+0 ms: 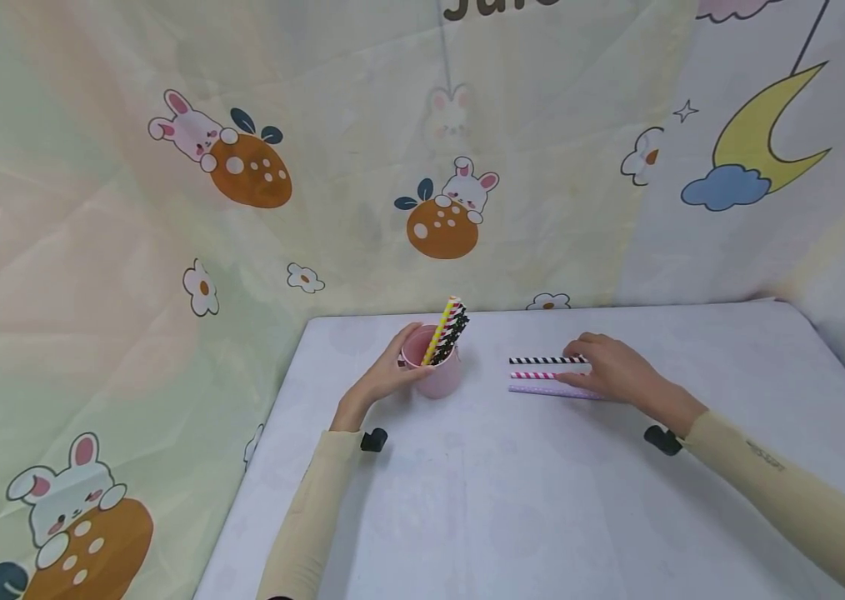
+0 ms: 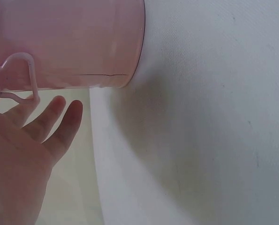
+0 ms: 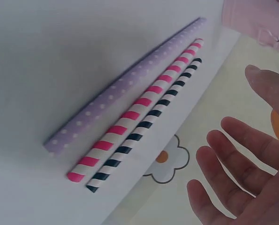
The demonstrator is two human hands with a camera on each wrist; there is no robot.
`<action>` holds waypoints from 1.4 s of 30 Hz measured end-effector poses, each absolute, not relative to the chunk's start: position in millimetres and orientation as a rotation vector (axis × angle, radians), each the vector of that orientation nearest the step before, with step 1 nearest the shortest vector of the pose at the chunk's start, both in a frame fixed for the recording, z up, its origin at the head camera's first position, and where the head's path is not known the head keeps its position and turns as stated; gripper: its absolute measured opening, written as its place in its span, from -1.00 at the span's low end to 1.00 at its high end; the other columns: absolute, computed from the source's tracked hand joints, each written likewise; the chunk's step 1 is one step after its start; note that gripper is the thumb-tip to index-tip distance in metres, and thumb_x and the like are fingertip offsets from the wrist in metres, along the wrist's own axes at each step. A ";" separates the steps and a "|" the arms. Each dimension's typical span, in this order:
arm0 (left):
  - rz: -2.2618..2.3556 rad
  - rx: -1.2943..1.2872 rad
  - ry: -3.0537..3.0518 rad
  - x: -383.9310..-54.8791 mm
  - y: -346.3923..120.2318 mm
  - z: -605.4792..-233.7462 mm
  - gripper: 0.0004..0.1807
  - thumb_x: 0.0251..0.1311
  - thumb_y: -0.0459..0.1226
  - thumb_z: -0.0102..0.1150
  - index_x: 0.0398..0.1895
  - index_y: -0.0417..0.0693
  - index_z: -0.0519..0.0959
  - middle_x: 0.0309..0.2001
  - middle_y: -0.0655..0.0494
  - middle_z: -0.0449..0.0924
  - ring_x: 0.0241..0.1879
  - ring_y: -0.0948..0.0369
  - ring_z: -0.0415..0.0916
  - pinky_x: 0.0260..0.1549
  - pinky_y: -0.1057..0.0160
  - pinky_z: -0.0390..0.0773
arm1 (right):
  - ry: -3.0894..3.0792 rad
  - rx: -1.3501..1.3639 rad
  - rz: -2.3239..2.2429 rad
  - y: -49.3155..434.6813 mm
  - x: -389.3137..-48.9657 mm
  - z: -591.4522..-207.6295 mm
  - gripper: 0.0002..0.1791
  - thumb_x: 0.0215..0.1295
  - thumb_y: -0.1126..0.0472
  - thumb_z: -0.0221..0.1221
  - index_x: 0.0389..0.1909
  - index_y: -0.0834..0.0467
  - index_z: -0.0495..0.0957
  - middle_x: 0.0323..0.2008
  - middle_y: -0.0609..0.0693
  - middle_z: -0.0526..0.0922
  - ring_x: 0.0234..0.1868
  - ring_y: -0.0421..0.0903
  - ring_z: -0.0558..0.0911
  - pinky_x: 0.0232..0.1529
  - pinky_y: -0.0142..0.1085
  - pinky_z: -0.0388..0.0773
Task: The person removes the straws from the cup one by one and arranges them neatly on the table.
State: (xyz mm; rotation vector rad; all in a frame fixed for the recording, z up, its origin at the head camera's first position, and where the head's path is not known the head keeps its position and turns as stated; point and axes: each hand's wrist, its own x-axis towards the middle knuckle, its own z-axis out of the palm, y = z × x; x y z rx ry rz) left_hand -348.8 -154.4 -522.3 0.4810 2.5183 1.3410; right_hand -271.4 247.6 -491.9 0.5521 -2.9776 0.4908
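My left hand (image 1: 385, 377) holds a small pink bucket (image 1: 441, 385) near its rim, thumb in front and fingers behind. In the left wrist view, several of its fingers stand off the wall, by a heart-shaped handle lug (image 2: 33, 77). Patterned paper straws lean inside the bucket, among them a yellow straw (image 1: 438, 333) and black patterned straws (image 1: 453, 335). Over the right ends of three straws on the table hovers my right hand (image 1: 621, 372), its fingers spread and holding nothing. These are a black-and-white striped straw (image 3: 144, 125), a pink-and-white striped straw (image 3: 136, 110) and a purple dotted straw (image 3: 123, 84).
A white-covered table (image 1: 512, 500) carries the bucket and straws. Behind it and to its left hangs a cloth backdrop (image 1: 362, 125) printed with rabbits, flowers and a moon. Black wrist devices (image 1: 373, 440) sit at both cuffs.
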 end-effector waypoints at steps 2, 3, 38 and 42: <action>1.347 0.483 2.514 -348.7 -154.2 -522.0 0.02 0.07 0.15 0.43 0.53 0.57 0.00 0.51 0.21 0.14 0.49 0.08 0.14 0.43 -0.15 0.24 | -2.974 0.560 0.508 245.0 -273.1 -488.8 -0.47 0.18 -0.08 0.40 0.03 0.22 0.65 -0.05 0.13 0.67 -0.03 0.11 0.64 0.07 0.07 0.59; 1.349 0.484 2.512 -348.5 -154.1 -521.4 0.02 0.08 0.14 0.43 0.53 0.57 0.00 0.51 0.21 0.14 0.49 0.09 0.14 0.43 -0.15 0.24 | -2.974 0.562 0.518 243.6 -273.8 -487.2 -0.45 0.19 -0.10 0.39 0.04 0.22 0.64 -0.04 0.13 0.66 -0.01 0.11 0.63 0.08 0.07 0.58; 1.373 0.502 2.480 -351.4 -156.9 -522.0 0.05 0.08 0.14 0.43 0.57 0.45 -0.01 0.52 0.20 0.13 0.49 0.08 0.14 0.43 -0.13 0.25 | -2.887 0.709 0.357 144.1 -307.2 -404.7 -0.26 0.23 -0.28 0.29 0.29 0.09 0.49 0.18 0.11 0.58 0.21 0.10 0.55 0.23 0.04 0.53; 1.375 0.492 2.487 -351.8 -157.2 -523.3 0.08 0.02 0.20 0.44 0.56 0.48 0.01 0.50 0.23 0.16 0.48 0.10 0.16 0.42 -0.14 0.26 | -2.865 0.748 0.319 133.2 -310.2 -396.6 -0.27 0.25 -0.26 0.28 0.30 0.11 0.48 0.17 0.11 0.57 0.22 0.11 0.53 0.30 0.07 0.45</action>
